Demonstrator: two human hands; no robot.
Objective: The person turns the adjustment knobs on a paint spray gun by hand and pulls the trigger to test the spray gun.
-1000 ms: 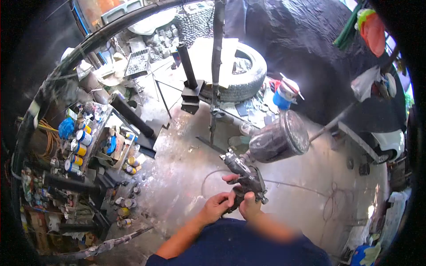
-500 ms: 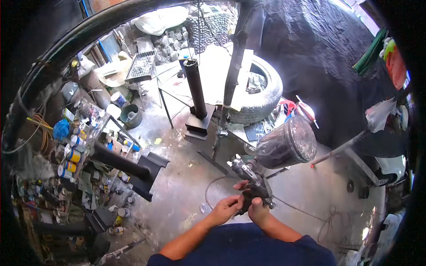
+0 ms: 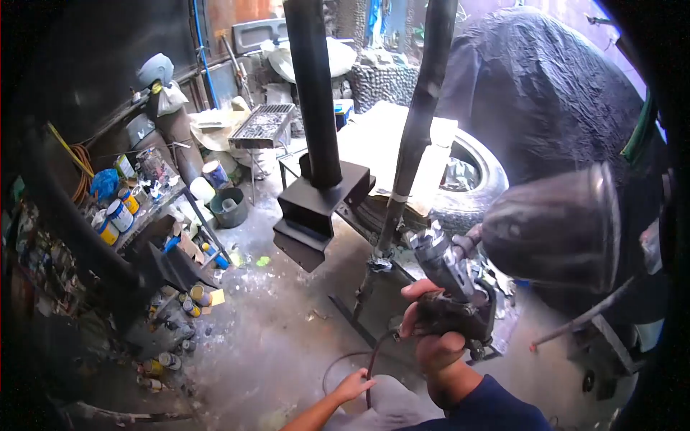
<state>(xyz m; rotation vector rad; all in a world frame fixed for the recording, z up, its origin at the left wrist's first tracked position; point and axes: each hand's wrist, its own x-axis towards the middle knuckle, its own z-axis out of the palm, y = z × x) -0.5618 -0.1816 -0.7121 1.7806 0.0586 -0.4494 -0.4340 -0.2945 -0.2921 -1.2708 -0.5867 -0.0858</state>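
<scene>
My right hand [image 3: 435,345] is wrapped around the handle of a paint spray gun [image 3: 456,287], raised in front of me. Its large dark cup [image 3: 546,230], smeared with paint, sticks out to the right. From the bottom of the gun a thin air hose [image 3: 372,359] runs down and loops over the floor. Low down, my left hand [image 3: 352,386] has its fingers closed on this hose. Ahead hangs a black metal post with a bent bracket [image 3: 327,194], apart from the gun. Another dark tube with a bracket [image 3: 176,266] is at the left.
A dark upright bar [image 3: 415,129] stands just beyond the gun. Behind it lies a tire [image 3: 485,169]. Paint cans [image 3: 118,215] crowd a shelf at the left, with a bucket [image 3: 230,208] and a grill [image 3: 266,123] farther back. A black sheet [image 3: 546,93] covers something large at right.
The spray gun has risen and come closer in my right hand. My left hand has left the gun and gone down to the hose. The view has tilted up and moved toward the hanging post.
</scene>
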